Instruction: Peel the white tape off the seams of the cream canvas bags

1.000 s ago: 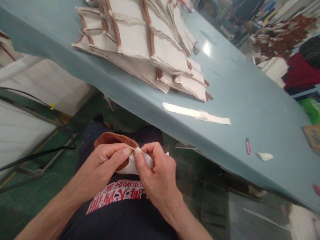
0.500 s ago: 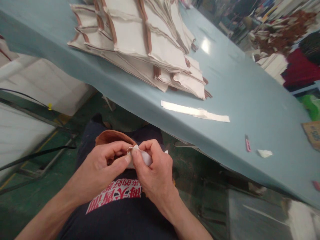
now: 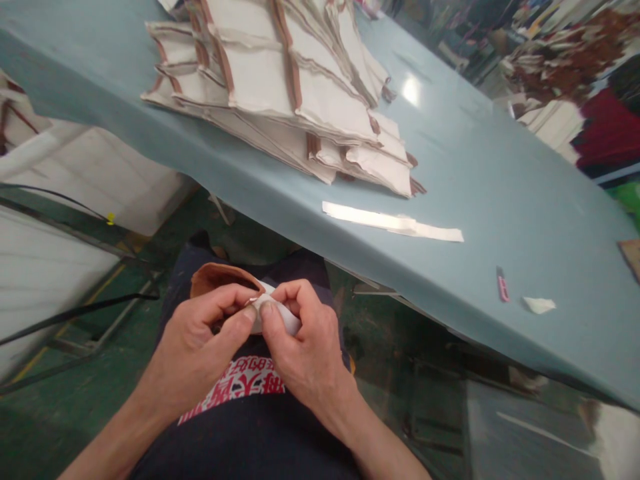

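The left hand (image 3: pixel 203 333) and right hand (image 3: pixel 303 340) pinch the brown-and-white piece (image 3: pixel 257 308) crosswise between them, brown loop (image 3: pixel 210 275) just beyond the left, white part (image 3: pixel 291 321) in the right.

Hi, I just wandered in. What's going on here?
A person is working over their lap with both bare hands. The left hand and right hand pinch a brown and white piece between them, fingertips close together at its edge. On the blue table beyond lie a pile of white panels with brown edging, a pale strip, a small pink-handled tool and a white scrap.
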Available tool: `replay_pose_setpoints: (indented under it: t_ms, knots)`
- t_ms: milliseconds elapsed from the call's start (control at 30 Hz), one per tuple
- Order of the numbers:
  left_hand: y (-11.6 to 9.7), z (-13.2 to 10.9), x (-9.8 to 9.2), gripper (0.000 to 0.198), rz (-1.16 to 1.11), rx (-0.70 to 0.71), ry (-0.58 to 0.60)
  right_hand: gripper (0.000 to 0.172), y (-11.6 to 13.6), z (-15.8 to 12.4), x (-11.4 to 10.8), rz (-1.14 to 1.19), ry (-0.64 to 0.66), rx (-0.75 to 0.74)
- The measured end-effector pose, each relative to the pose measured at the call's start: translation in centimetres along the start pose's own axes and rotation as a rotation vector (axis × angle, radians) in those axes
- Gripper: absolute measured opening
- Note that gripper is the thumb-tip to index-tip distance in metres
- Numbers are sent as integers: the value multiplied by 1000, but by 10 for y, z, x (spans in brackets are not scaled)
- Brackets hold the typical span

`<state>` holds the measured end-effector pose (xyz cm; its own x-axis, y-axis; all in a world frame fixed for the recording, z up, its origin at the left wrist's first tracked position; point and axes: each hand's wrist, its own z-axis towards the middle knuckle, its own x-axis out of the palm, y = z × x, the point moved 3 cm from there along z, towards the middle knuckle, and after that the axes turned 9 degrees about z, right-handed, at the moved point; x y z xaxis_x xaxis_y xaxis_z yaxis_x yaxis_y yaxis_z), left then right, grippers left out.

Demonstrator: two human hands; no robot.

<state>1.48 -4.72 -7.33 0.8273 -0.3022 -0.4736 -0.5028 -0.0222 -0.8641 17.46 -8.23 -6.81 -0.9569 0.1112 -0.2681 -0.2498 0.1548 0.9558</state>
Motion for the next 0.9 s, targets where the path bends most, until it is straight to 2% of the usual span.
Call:
replay_pose_setpoints:
  t_ms: [133, 267, 367, 500, 567, 600, 733, 800, 900]
  knots:
    - [-10, 4, 0, 32, 2, 0, 13, 18, -3, 2, 1, -34, -22, -24]
    - [-7, 10, 3, 36, 15, 9, 34, 18, -10, 1, 2, -39, -1, -15]
    - [-1, 9, 2, 33, 86, 60, 21, 20, -6, -1, -3, -1, 83, 5]
    - [5, -1, -5, 27, 142, 144, -19, 28, 8, -1, -19, 97, 264, -39]
    - [8, -7, -9, 26, 136, 149, -28, 38, 11, 2, -27, 116, 325, -88]
    - [9, -10, -11, 26, 128, 149, -20, 39, 10, 5, -31, 100, 315, -123]
    - [9, -18, -12, 29, 97, 215, 51, 24, 8, 18, -38, 14, 215, -371]
    - [8, -20, -12, 28, 87, 265, 71, 20, 12, 23, -38, 25, 295, -503]
    - [10, -22, -12, 27, 67, 292, 88, 21, 20, 26, -36, 29, 474, -589]
